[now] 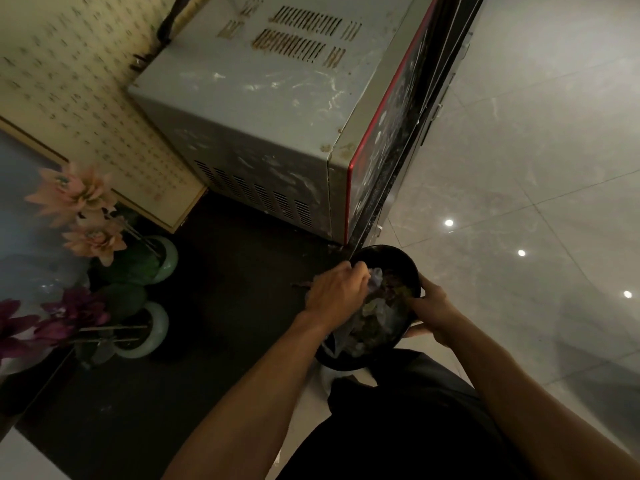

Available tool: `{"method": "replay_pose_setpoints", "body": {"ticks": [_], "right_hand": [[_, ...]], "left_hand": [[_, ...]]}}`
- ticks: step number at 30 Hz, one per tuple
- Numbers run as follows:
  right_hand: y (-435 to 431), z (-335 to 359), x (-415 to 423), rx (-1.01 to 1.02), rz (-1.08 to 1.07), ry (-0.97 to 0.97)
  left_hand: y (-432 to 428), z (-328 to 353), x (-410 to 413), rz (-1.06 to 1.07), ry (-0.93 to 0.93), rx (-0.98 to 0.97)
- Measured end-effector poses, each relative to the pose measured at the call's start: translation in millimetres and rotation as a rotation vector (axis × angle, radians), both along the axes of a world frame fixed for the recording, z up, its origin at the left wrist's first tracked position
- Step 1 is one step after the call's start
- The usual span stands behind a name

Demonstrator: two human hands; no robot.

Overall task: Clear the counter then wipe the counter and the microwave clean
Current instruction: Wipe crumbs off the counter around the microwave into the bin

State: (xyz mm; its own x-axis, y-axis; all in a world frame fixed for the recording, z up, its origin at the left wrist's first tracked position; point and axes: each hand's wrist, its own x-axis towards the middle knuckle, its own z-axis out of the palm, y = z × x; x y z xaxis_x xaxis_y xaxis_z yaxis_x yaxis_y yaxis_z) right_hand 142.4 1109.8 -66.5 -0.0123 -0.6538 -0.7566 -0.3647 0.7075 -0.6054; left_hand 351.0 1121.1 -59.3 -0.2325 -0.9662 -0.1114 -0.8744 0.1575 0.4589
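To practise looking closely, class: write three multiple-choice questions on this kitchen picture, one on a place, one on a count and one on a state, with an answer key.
1. Where is the black bowl?
A. at the counter edge, by the microwave front corner
B. on the floor
C. behind the picture frame

2. How many vases hold flowers?
A. one
B. four
C. two

3. What is the right hand doing?
A. hanging free
B. gripping the bowl's rim
C. wiping the microwave

Key:
1 A: it sits where the dark counter ends, below the microwave's corner.
2 C: one has pink flowers, one purple.
3 B: its thumb hooks over the rim, while the left hand grips crumpled plastic inside.
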Motion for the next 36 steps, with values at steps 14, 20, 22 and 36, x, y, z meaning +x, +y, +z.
{"method": "replay_pose_setpoints", "body": {"ticks": [14,20,22,36], "right_hand": [[-0.3,-1.2,-8.0,-0.004,-0.074,-0.018],[-37.4,-7.3,-26.6,0.078,-0.039,-0.046],[-57.7,-11.6,-34.2,0.079,0.006,-0.046],[-200.4,-12.8,-90.6,-0.033,0.473,-0.013]], "left_hand": [[21.5,-6.4,20.6,0.674,0.011,-0.128],[12.1,-10.0,7.2,0.665,-0.032,-0.162],[7.5,-12.5,-5.1,0.677,-0.039,-0.18],[-44.5,-7.9,-118.8,1.333,0.034,-0.188]]}}
